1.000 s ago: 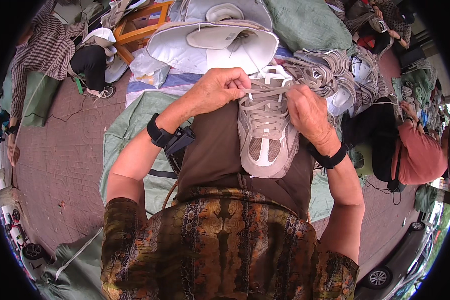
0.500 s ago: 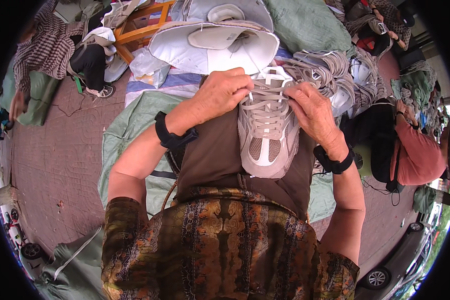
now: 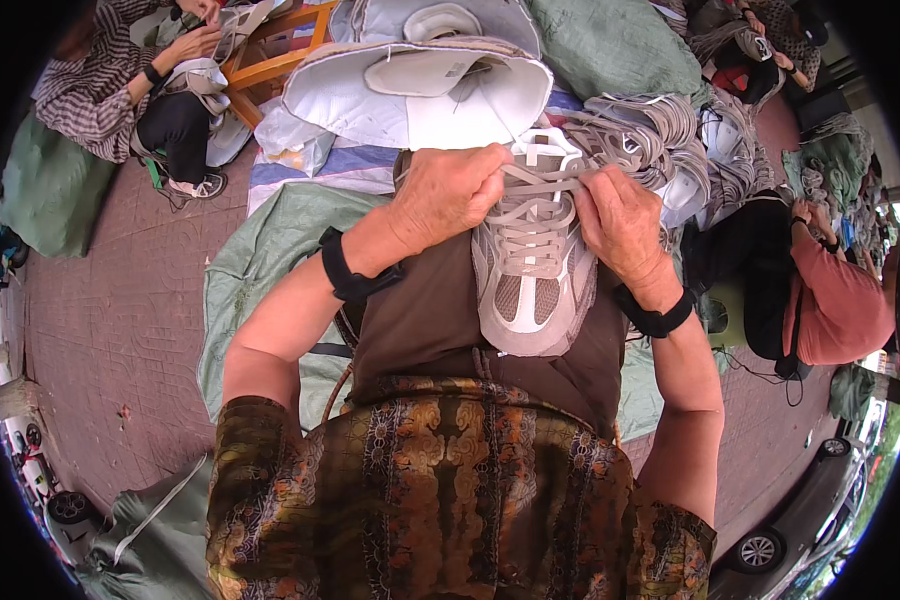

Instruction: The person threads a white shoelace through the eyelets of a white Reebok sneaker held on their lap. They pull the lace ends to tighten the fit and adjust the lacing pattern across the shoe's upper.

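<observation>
A beige and white sneaker upper (image 3: 530, 270) rests on my lap, its toe toward me. Pale laces are threaded through its eyelets. My left hand (image 3: 450, 190) is closed at the upper's left side, gripping a shoelace (image 3: 540, 184). My right hand (image 3: 620, 215) pinches the lace on the opposite side. Between both hands the lace runs across the top of the tongue. The fingertips of my left hand are partly hidden behind its knuckles.
Beyond my knees stand white shoe-shaped pieces (image 3: 420, 85). A pile of grey uppers (image 3: 640, 150) lies to their right, near a green sack (image 3: 620, 45). Co-workers sit at the left (image 3: 100, 90) and right (image 3: 840, 280). Green sheeting (image 3: 260, 270) covers the paving beside me.
Both hands now draw the lace across the tongue, where before they held it at the sides. The co-worker at the left has raised their hands from low down to the lap.
</observation>
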Available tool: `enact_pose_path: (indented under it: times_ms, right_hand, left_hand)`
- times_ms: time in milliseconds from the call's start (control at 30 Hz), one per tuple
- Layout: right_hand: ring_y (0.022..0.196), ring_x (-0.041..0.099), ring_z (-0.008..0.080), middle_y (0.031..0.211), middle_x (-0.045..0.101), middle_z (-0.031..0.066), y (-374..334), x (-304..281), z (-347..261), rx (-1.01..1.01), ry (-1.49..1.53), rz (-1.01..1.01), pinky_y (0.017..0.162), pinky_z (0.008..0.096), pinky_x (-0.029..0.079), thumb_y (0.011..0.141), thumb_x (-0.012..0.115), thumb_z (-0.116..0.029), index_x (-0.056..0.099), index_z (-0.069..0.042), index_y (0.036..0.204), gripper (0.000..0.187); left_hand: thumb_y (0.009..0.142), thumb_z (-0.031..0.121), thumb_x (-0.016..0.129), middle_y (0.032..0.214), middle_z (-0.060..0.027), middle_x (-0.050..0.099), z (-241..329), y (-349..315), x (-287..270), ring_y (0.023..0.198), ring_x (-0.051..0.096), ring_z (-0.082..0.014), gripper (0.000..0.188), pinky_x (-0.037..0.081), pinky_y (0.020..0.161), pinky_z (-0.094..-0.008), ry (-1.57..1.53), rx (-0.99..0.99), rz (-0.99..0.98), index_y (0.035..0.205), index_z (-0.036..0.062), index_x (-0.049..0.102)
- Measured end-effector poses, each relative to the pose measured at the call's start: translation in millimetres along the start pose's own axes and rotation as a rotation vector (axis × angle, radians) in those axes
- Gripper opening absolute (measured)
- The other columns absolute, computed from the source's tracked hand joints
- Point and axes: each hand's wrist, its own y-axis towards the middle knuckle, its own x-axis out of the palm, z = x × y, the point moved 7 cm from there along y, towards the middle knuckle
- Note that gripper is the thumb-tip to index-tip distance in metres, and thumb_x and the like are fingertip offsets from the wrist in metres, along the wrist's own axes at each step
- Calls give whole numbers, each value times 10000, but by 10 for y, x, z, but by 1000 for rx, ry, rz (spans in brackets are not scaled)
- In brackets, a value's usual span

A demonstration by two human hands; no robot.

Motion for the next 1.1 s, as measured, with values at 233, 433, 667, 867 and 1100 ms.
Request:
enact_pose_path:
  times_ms: [233, 433, 667, 867, 1100]
  right_hand:
    - [625, 595, 294, 767, 582, 113, -18, -46, -150, -55, 33, 119, 555, 366, 476, 726, 666, 36, 571, -21, 922, 225]
    - [662, 599, 288, 788, 577, 96, -95, -116, -210, -43, 53, 197, 573, 368, 478, 719, 692, -21, 606, -43, 923, 222]
    - [680, 614, 289, 826, 598, 91, -78, -32, -57, 94, 76, 54, 580, 364, 485, 777, 677, -34, 607, -62, 969, 206]
    - [669, 611, 292, 802, 600, 89, -60, -108, -38, 184, 212, 86, 581, 370, 481, 773, 686, -35, 617, -52, 916, 159]
    - [619, 575, 245, 741, 550, 63, -164, -109, -174, -27, -38, 89, 541, 348, 454, 692, 743, -62, 618, -68, 850, 201]
  left_hand:
    - [876, 88, 573, 668, 48, 548, -158, -141, 128, 581, 495, -56, 64, 399, 558, -224, -762, -642, -457, 934, 67, 589]
    - [854, 73, 614, 685, 18, 563, -97, -146, 49, 622, 506, -68, 40, 408, 572, -246, -636, -568, -451, 874, 42, 600]
    - [844, 51, 641, 859, -10, 610, -14, -20, -69, 719, 535, -83, 29, 438, 648, -239, -515, -188, -294, 860, 31, 630]
    - [838, 41, 647, 784, -3, 621, -35, -112, 17, 725, 556, -98, 36, 462, 667, -260, -711, -612, -523, 862, 15, 647]
    - [860, 37, 643, 773, 30, 623, -91, -62, -59, 720, 546, -58, 19, 461, 662, -227, -582, -443, -377, 851, 27, 656]
